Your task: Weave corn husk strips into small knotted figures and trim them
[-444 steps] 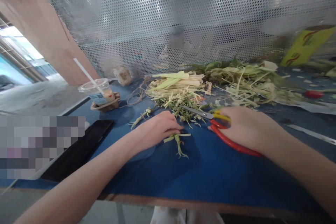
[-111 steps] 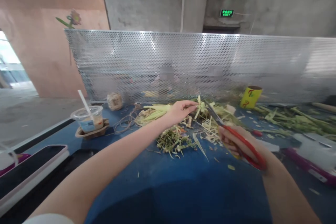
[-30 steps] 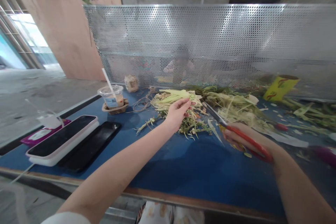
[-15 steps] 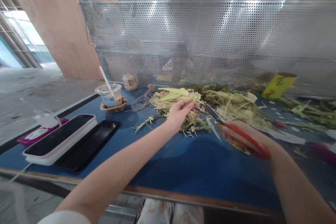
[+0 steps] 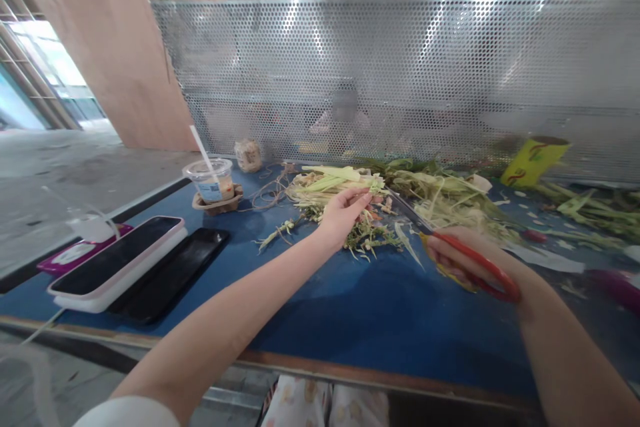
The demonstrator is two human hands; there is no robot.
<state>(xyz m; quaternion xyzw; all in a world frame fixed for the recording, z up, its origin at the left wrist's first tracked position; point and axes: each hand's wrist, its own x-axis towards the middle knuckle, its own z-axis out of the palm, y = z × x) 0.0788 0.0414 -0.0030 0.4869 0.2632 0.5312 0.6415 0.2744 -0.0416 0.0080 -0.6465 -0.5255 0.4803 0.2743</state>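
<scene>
My left hand [image 5: 345, 217] pinches a small pale-green plant piece [image 5: 376, 184] between thumb and fingers, above a heap of light-green stalks and trimmings [image 5: 333, 177]. My right hand [image 5: 463, 255] is wrapped round the handles of a pair of scissors [image 5: 477, 260], red on the upper loop and yellow on the lower. Their dark blades point up and left, the tips close by the left fingertips; whether they touch the piece cannot be made out. Below the left hand lie small leafy clippings [image 5: 370, 240] on the blue tabletop [image 5: 360, 320].
A lidded drink cup with straw [image 5: 213, 180] sits in a cardboard holder beside tangled twine [image 5: 273, 195]. Phone-like devices [image 5: 120, 257] and a black tray [image 5: 170, 273] lie left. Husks [image 5: 450, 200] and a yellow cylinder [image 5: 537, 160] are right. A perforated metal screen [image 5: 350, 67] stands behind.
The view has shifted very slightly. Both hands keep nearly the same pose, with the scissors still beside the left fingertips.
</scene>
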